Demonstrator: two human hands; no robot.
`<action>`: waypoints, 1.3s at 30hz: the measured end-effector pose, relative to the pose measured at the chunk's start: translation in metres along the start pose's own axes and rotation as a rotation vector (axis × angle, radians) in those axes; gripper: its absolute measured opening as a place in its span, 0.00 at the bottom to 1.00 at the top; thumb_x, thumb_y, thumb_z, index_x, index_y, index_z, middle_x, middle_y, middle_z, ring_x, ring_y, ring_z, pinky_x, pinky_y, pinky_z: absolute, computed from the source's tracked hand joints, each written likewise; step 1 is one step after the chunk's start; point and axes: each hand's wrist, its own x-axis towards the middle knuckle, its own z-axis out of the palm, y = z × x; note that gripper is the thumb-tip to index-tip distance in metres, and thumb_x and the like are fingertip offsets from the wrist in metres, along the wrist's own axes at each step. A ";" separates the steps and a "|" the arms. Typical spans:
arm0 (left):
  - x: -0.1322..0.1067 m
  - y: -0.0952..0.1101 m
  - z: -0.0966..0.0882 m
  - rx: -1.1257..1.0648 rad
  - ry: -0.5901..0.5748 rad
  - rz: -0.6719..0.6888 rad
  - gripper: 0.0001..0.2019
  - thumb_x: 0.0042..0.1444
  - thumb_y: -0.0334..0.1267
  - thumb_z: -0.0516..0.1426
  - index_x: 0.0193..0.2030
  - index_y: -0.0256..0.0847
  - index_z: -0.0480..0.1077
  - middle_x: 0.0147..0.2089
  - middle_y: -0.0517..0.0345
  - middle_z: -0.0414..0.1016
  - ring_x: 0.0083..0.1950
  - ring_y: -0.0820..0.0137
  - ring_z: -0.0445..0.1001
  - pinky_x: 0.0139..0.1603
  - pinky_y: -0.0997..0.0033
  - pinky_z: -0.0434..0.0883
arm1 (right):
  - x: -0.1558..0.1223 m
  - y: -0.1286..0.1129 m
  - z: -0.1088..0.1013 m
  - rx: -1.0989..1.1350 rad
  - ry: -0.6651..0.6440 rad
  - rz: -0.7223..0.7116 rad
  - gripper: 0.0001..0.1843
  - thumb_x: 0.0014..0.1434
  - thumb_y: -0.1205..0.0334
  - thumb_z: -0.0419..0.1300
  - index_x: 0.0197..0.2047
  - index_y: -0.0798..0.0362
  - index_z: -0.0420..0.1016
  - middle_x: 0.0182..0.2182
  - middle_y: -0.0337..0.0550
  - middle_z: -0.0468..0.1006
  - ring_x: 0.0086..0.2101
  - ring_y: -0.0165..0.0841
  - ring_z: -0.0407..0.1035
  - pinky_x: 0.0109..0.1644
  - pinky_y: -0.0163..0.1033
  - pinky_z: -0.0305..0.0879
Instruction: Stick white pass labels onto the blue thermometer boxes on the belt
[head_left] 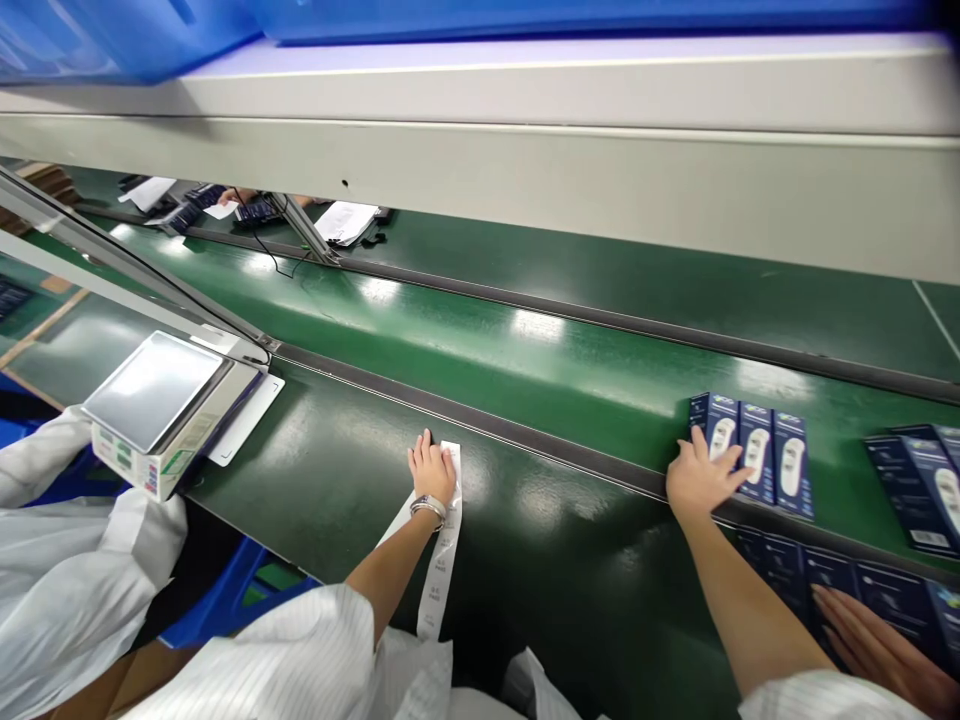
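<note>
My left hand [433,474] lies palm down on the green worktop, over the upper end of a white strip of printed labels [438,590]. Its fingers are stretched out, and a bracelet circles the wrist. To the right, my right hand [701,482] reaches past the belt's edge with its fingers spread. It touches the leftmost of three upright dark blue boxes [757,452], each printed with a white device. Part of that box is hidden behind the hand.
Another person's hand [877,640] rests by a row of blue boxes [832,570] at lower right. More boxes [919,485] stand on the green conveyor belt [480,350]. A scale [161,390] sits left, near a co-worker's sleeve [142,540]. A shelf [525,180] spans overhead.
</note>
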 end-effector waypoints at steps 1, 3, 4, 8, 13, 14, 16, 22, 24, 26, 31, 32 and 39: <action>0.000 0.000 0.000 0.005 0.000 0.000 0.14 0.60 0.38 0.43 0.35 0.34 0.66 0.60 0.41 0.58 0.62 0.53 0.53 0.60 0.46 0.51 | 0.000 0.000 -0.001 0.005 0.003 0.001 0.17 0.57 0.68 0.46 0.39 0.54 0.76 0.51 0.46 0.68 0.57 0.55 0.41 0.51 0.67 0.42; 0.000 0.000 0.001 0.018 0.002 -0.002 0.13 0.59 0.38 0.43 0.36 0.34 0.66 0.60 0.41 0.58 0.62 0.53 0.53 0.60 0.46 0.51 | 0.001 -0.001 -0.002 0.016 0.001 0.005 0.18 0.57 0.69 0.46 0.40 0.54 0.76 0.50 0.47 0.69 0.57 0.55 0.42 0.51 0.67 0.43; 0.001 0.000 0.001 0.027 0.002 -0.004 0.13 0.59 0.38 0.44 0.36 0.34 0.66 0.60 0.41 0.58 0.62 0.53 0.53 0.60 0.47 0.51 | 0.001 -0.002 -0.003 0.022 -0.004 0.007 0.18 0.57 0.69 0.46 0.41 0.54 0.76 0.50 0.48 0.69 0.57 0.54 0.42 0.50 0.67 0.43; 0.001 -0.002 0.004 0.054 0.001 0.001 0.13 0.59 0.38 0.44 0.36 0.34 0.66 0.61 0.43 0.58 0.62 0.55 0.53 0.60 0.49 0.50 | 0.005 -0.006 -0.008 0.036 -0.041 0.023 0.19 0.57 0.70 0.46 0.43 0.55 0.75 0.51 0.49 0.68 0.57 0.55 0.41 0.51 0.68 0.42; 0.001 -0.001 0.005 0.005 0.022 0.021 0.15 0.59 0.39 0.43 0.35 0.31 0.67 0.59 0.37 0.59 0.61 0.52 0.54 0.59 0.47 0.50 | 0.006 -0.011 -0.021 -0.036 -0.091 0.032 0.19 0.58 0.69 0.45 0.44 0.54 0.74 0.54 0.45 0.65 0.57 0.54 0.43 0.53 0.64 0.43; 0.002 -0.001 0.005 -0.018 0.031 0.021 0.16 0.58 0.39 0.43 0.35 0.30 0.67 0.59 0.35 0.59 0.61 0.51 0.53 0.59 0.46 0.50 | 0.007 -0.012 -0.022 -0.061 -0.099 0.030 0.19 0.58 0.69 0.45 0.44 0.53 0.74 0.55 0.44 0.64 0.57 0.54 0.44 0.53 0.63 0.43; 0.005 0.000 0.007 -0.062 0.054 0.009 0.17 0.58 0.40 0.42 0.36 0.29 0.67 0.59 0.33 0.57 0.62 0.50 0.51 0.59 0.44 0.48 | 0.009 -0.013 -0.022 -0.105 -0.111 0.029 0.19 0.59 0.68 0.44 0.44 0.52 0.74 0.56 0.41 0.63 0.57 0.53 0.45 0.54 0.62 0.42; 0.008 -0.001 0.011 -0.114 0.054 -0.002 0.17 0.57 0.43 0.42 0.34 0.33 0.65 0.58 0.36 0.59 0.62 0.52 0.51 0.60 0.45 0.48 | 0.011 -0.013 -0.020 -0.136 -0.131 0.020 0.21 0.58 0.70 0.43 0.45 0.51 0.73 0.58 0.38 0.59 0.58 0.53 0.43 0.55 0.63 0.40; 0.008 -0.002 0.013 -0.109 0.048 -0.006 0.16 0.56 0.43 0.42 0.33 0.35 0.65 0.58 0.39 0.59 0.62 0.53 0.52 0.60 0.44 0.48 | 0.010 -0.013 -0.020 -0.123 -0.135 0.016 0.21 0.58 0.70 0.43 0.45 0.51 0.73 0.58 0.37 0.59 0.58 0.54 0.43 0.55 0.63 0.39; 0.008 -0.004 0.014 -0.104 0.048 -0.011 0.16 0.56 0.43 0.42 0.33 0.36 0.65 0.59 0.40 0.59 0.62 0.53 0.52 0.60 0.44 0.48 | 0.010 -0.013 -0.020 -0.110 -0.141 0.013 0.20 0.58 0.70 0.43 0.46 0.51 0.73 0.58 0.36 0.59 0.58 0.55 0.42 0.56 0.63 0.38; 0.008 -0.004 0.014 -0.083 0.048 0.005 0.18 0.58 0.43 0.41 0.34 0.33 0.65 0.59 0.36 0.58 0.63 0.52 0.50 0.61 0.45 0.47 | 0.010 -0.012 -0.021 -0.075 -0.159 0.024 0.20 0.58 0.70 0.44 0.46 0.51 0.73 0.58 0.37 0.59 0.59 0.54 0.40 0.56 0.63 0.37; 0.007 -0.004 0.013 -0.076 0.050 0.008 0.18 0.58 0.43 0.41 0.34 0.33 0.66 0.59 0.36 0.58 0.63 0.52 0.50 0.61 0.46 0.47 | 0.010 -0.013 -0.021 -0.065 -0.162 0.027 0.20 0.58 0.70 0.44 0.46 0.51 0.73 0.58 0.38 0.59 0.59 0.54 0.39 0.56 0.63 0.37; 0.005 -0.001 0.011 -0.042 0.069 -0.003 0.17 0.59 0.41 0.42 0.38 0.31 0.66 0.60 0.37 0.57 0.63 0.55 0.50 0.61 0.48 0.46 | 0.008 -0.013 -0.022 -0.016 -0.176 0.046 0.21 0.58 0.71 0.42 0.46 0.52 0.72 0.58 0.38 0.60 0.59 0.54 0.37 0.56 0.64 0.35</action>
